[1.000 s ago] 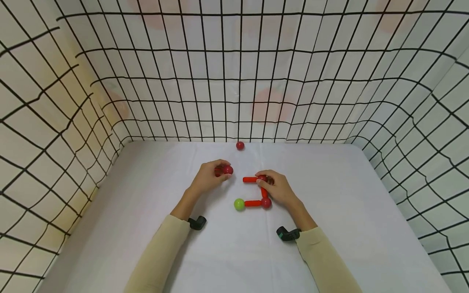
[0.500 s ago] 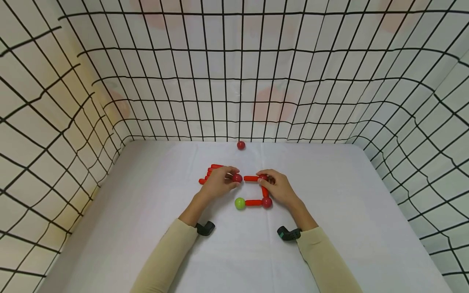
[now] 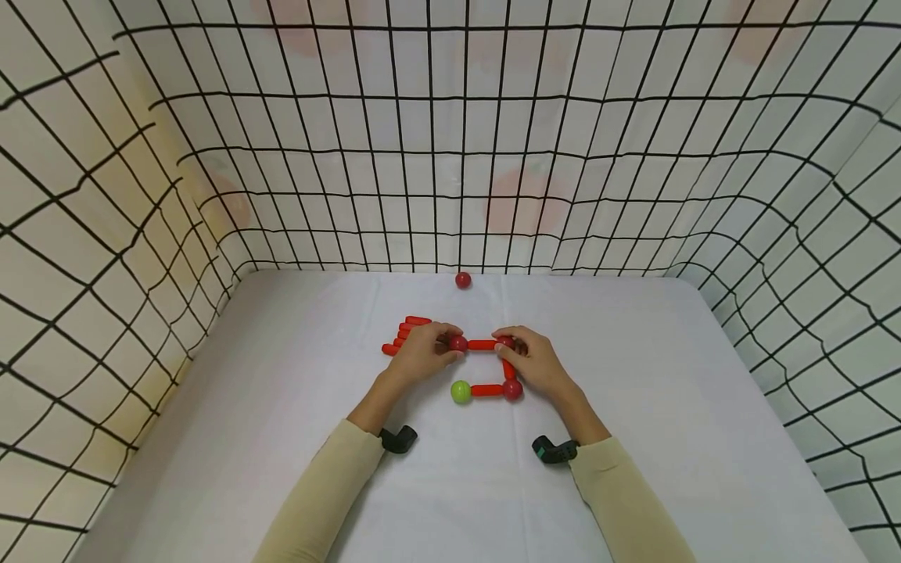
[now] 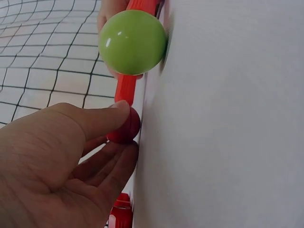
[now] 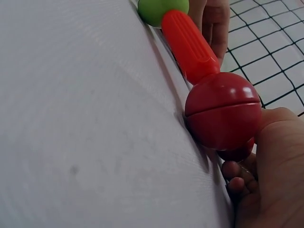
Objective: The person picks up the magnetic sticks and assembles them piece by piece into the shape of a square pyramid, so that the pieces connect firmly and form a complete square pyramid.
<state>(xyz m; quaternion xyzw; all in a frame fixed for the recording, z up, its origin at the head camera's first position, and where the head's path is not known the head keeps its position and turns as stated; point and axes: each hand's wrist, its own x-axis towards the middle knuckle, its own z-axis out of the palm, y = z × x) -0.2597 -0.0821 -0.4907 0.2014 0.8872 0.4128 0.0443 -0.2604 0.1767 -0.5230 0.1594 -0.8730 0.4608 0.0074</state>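
My left hand pinches a dark red ball between thumb and fingers; in the left wrist view that ball touches the end of a red rod. The rod runs right to another red ball, which my right hand pinches and partly hides. From there a red rod leads down to a near red ball. A further red rod joins it to a green ball, large in the left wrist view. The pieces form a shape with its left side open.
Several loose red rods lie in a row left of my left hand, partly hidden by it. A single red ball sits at the back edge of the white tabletop. Black wire mesh stands around the back and sides.
My left hand has moved right and nearer with its red ball, which now meets the rod's left end. Loose red rods came into view behind it. My right hand has stayed in place.
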